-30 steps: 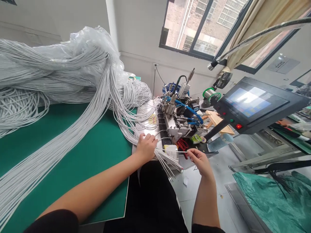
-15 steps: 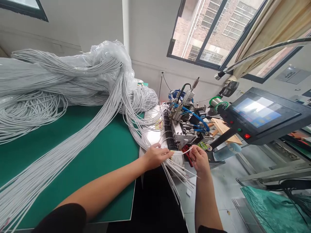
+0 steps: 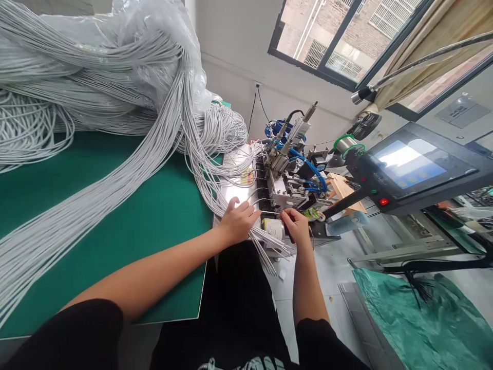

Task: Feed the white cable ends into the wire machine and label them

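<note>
A single white cable (image 3: 270, 212) runs between my two hands at the near end of the machine (image 3: 279, 180). My left hand (image 3: 239, 221) pinches it near the machine's black edge, above the loose ends of a cable bundle (image 3: 265, 241). At the cable's other end, my right hand (image 3: 295, 224) is closed on it with thumb and fingertips. Beneath the cable, between the hands, stands a white roll with a yellow label (image 3: 273, 228). Other cables lie across the white plate (image 3: 235, 191) into the machine's edge.
Large bundles of grey-white cable (image 3: 115, 180) and plastic wrap cover much of the green table (image 3: 165, 221). On the right are a control screen (image 3: 412, 164) on an arm, a solder-like wire spool (image 3: 348, 147), a blue bottle (image 3: 348, 223) and a green sheet (image 3: 431, 313) on the floor.
The view has shifted down and right. My right hand has moved closer to the machine's edge and to my left hand, and the cable between them is now straight and nearly level.
</note>
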`<action>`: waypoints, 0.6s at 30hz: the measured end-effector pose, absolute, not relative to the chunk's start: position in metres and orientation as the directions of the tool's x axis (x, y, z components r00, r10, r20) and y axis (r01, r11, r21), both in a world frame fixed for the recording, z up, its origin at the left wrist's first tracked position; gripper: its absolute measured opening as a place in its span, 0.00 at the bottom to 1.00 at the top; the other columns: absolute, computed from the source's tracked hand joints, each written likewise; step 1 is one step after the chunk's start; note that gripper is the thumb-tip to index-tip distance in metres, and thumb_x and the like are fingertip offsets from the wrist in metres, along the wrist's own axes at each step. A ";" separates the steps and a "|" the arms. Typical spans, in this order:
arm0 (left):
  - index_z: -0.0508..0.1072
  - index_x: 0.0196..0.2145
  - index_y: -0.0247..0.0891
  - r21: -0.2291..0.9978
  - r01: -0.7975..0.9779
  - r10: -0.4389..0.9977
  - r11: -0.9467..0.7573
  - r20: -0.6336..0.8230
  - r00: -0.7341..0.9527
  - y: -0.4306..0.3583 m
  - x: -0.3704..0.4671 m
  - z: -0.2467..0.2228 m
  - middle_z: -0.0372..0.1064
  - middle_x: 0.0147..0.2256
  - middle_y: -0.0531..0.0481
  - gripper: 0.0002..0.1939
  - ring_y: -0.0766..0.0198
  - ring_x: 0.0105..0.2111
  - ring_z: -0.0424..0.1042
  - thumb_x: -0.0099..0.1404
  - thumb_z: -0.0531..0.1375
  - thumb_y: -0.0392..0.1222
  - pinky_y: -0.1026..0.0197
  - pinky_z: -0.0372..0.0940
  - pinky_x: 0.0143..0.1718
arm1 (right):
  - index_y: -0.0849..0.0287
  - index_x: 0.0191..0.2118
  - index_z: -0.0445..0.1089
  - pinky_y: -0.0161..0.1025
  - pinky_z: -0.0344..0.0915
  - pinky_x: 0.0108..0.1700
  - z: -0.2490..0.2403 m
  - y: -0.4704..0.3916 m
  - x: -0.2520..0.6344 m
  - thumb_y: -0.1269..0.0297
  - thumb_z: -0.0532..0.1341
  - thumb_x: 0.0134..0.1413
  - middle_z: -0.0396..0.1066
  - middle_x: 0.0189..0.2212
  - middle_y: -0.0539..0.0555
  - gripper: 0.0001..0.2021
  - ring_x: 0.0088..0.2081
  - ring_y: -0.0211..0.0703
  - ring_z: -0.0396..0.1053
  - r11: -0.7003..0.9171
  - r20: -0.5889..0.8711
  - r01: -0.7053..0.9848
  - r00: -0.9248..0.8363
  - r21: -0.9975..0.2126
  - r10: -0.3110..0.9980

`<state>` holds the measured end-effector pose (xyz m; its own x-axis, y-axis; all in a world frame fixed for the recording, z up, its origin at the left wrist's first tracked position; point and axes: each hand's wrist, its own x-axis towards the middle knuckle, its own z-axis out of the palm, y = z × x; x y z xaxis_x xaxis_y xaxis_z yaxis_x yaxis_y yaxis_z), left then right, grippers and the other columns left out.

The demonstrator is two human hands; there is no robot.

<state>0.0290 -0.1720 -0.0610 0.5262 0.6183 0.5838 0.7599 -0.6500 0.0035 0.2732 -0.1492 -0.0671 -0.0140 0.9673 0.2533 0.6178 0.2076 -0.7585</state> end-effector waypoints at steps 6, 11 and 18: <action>0.74 0.43 0.37 0.043 0.791 0.675 -0.610 0.551 0.490 -0.171 0.032 -0.064 0.71 0.33 0.44 0.17 0.52 0.38 0.66 0.55 0.57 0.32 0.46 0.45 0.48 | 0.58 0.26 0.63 0.35 0.55 0.30 -0.083 -0.134 0.275 0.53 0.57 0.53 0.61 0.22 0.48 0.14 0.26 0.38 0.58 0.198 0.189 0.530 -0.071 -0.825 0.979; 0.74 0.42 0.38 0.052 0.810 0.710 -0.585 0.516 0.479 -0.170 0.033 -0.065 0.71 0.32 0.44 0.20 0.52 0.38 0.66 0.51 0.58 0.30 0.47 0.45 0.48 | 0.56 0.22 0.58 0.34 0.53 0.26 -0.091 -0.131 0.267 0.52 0.59 0.46 0.57 0.20 0.47 0.15 0.24 0.37 0.53 0.042 0.055 0.310 0.031 -0.950 0.998; 0.75 0.42 0.39 0.067 0.812 0.720 -0.580 0.509 0.472 -0.171 0.032 -0.064 0.71 0.34 0.43 0.17 0.50 0.40 0.65 0.53 0.59 0.35 0.46 0.45 0.48 | 0.56 0.22 0.56 0.35 0.53 0.24 -0.100 -0.135 0.256 0.47 0.59 0.45 0.55 0.17 0.47 0.18 0.21 0.36 0.52 -0.039 -0.019 0.190 0.105 -0.981 0.994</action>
<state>0.0318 -0.1707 -0.0645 0.4720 0.7198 0.5090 0.8119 -0.5799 0.0672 0.2563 -0.1345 -0.0998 0.1047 0.9943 -0.0195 0.1897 -0.0392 -0.9811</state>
